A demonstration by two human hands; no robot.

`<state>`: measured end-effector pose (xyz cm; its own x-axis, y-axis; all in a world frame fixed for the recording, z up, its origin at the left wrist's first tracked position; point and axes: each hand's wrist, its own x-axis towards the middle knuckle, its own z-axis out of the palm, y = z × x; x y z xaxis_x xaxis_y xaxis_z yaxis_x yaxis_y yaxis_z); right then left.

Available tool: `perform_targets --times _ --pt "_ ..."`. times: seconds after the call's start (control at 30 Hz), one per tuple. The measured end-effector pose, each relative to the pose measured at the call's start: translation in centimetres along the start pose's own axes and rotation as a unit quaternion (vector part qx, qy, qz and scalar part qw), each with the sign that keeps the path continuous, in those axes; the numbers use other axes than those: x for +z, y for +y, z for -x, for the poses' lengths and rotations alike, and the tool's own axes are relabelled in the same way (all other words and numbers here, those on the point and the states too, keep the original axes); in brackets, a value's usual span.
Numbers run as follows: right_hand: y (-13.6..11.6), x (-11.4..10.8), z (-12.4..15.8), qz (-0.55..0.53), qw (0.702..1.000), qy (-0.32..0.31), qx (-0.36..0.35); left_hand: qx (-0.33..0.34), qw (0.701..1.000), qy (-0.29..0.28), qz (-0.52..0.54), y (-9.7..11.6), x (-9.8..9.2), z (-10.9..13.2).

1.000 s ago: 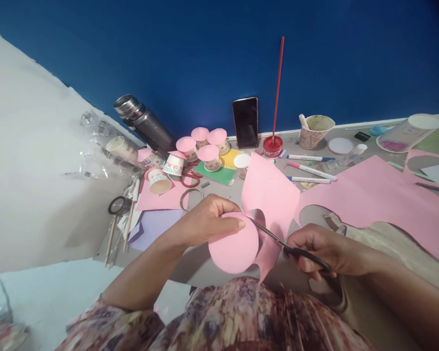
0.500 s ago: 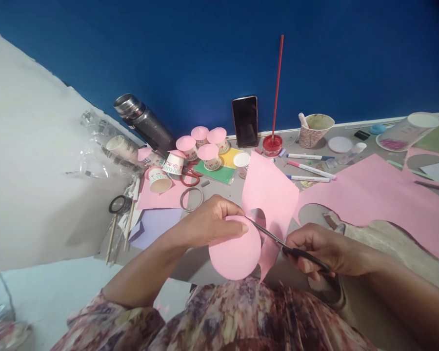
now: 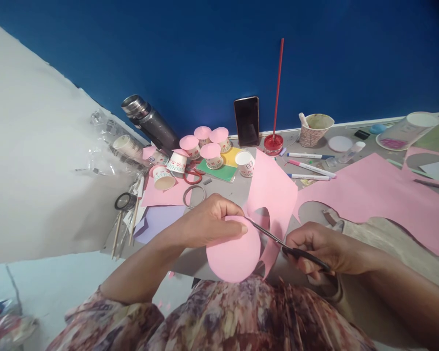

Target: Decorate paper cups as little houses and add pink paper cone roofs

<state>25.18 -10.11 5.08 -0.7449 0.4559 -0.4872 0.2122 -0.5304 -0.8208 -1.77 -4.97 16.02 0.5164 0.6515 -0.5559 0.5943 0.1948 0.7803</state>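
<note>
My left hand (image 3: 219, 222) pinches a pink paper circle (image 3: 234, 256) near its upper edge, thumb on top. In my right hand (image 3: 320, 251) is a pair of scissors (image 3: 300, 253) with dark handles, fingers wrapped round the loops. The scissor blades look closed, and their tips reach the circle's upper edge beside my left thumb. Behind the blades a pink paper offcut (image 3: 272, 187) with a curved cutout stands tilted; whether it still joins the circle I cannot tell.
Paper cups with pink paper tops (image 3: 211, 157) cluster at the back left beside a steel flask (image 3: 151, 124). A phone (image 3: 246, 122) leans on the blue wall. Markers (image 3: 310, 168) and a large cut pink sheet (image 3: 378, 195) lie right. A tape roll (image 3: 194, 196) is near my left hand.
The view has shifted slightly, so the cups and flask appear further right. The circle sits a little lower and left against the offcut. Both hands keep their grips.
</note>
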Motion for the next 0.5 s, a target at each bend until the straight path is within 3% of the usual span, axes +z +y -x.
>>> perform_targets --times 0.5 --pt "-0.07 -0.28 0.16 0.003 1.0 -0.023 -0.014 -0.007 0.999 -0.019 -0.028 -0.26 -0.35 -0.59"
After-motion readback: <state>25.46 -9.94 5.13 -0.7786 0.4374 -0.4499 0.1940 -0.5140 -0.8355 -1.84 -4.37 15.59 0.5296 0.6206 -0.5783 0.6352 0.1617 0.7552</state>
